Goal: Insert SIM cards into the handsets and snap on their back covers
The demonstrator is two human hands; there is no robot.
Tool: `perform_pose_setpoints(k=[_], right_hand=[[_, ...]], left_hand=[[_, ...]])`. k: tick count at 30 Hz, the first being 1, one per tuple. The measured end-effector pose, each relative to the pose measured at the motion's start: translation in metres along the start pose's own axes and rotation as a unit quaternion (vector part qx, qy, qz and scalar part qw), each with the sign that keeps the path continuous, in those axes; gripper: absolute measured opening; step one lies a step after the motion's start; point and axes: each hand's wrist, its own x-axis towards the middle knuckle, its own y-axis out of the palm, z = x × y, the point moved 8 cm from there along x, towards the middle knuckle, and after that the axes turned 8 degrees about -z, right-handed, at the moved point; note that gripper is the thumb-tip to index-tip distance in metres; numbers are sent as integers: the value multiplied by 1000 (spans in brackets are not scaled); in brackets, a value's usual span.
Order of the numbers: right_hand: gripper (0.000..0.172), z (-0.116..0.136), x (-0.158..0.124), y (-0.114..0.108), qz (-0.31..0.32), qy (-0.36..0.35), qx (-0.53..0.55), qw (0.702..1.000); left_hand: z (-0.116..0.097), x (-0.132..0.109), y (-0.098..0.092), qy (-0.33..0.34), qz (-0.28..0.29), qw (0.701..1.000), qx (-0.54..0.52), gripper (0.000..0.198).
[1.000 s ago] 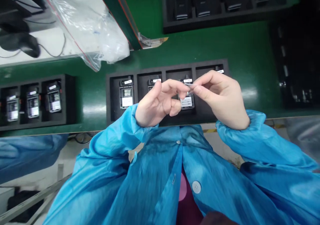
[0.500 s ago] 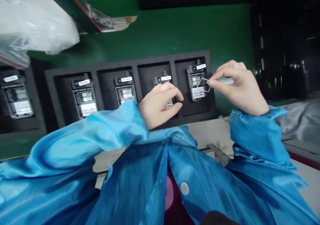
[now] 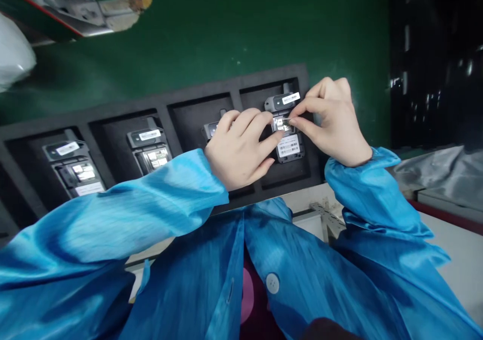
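A dark handheld device [image 3: 289, 146] with a white barcode label and a bright window lies in the rightmost tray compartment. My right hand [image 3: 330, 121] comes in from the right, its thumb and forefinger pinched at the window on a thin pale strip [image 3: 286, 120], now mostly hidden by fingers and glare. From the other side my left hand [image 3: 241, 149] reaches over the neighbouring compartment. Its fingers are bent but apart, with fingertips against the left edge of the device's window; I see nothing held in it. Beneath it a second device [image 3: 210, 130] is largely covered.
A black foam tray [image 3: 161, 103] runs along the green bench [image 3: 211, 43], with more devices [image 3: 73, 164] [image 3: 151, 151] in its left compartments. A metal bracket [image 3: 90, 13] and a white plastic bag [image 3: 13, 53] are upper left. Shiny black material [image 3: 437, 68] stands at right.
My right hand has brought the thin pale strip from beside the device onto its window. My left hand has moved over to touch the same device. The view has shifted right and closer.
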Motion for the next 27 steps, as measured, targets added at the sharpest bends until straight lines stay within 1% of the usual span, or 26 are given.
perform_pose_setpoints(k=[4,7,9,12,14,16,19,21,24,27], right_hand=[[29,-2,1,4,18,-15,-4,1000],[25,-4,0,4,7,-22,0,1000],[25,-4,-3,-1,-19,-32,19,999],[31,-3,-13,-15,-81,-49,54,994],[28,0,-23,-23,-109,-63,38,991],[26,4,-33,-24,-99,-73,-11,992],[30,9,-45,-16,-47,-92,-87,991],[32,11,-51,-11,-26,-108,-120,987],[33,12,-53,-10,-33,-112,-140,983],[33,13,-51,-12,-36,-90,-132,987]], left_hand=[[0,1,4,8,-1,1000,-3,50],[-1,2,4,4,-1,1000,-3,49],[-2,2,4,3,0,1000,-6,50],[-2,0,5,2,-1,1000,-20,52],[-2,-1,4,4,-4,1000,-29,53],[-2,-2,4,5,0,999,-36,53],[-3,-1,5,-6,20,999,-45,52],[-3,-1,6,-17,32,998,-44,51],[-3,1,5,-27,37,998,-41,49],[1,2,3,-41,23,998,-39,53]])
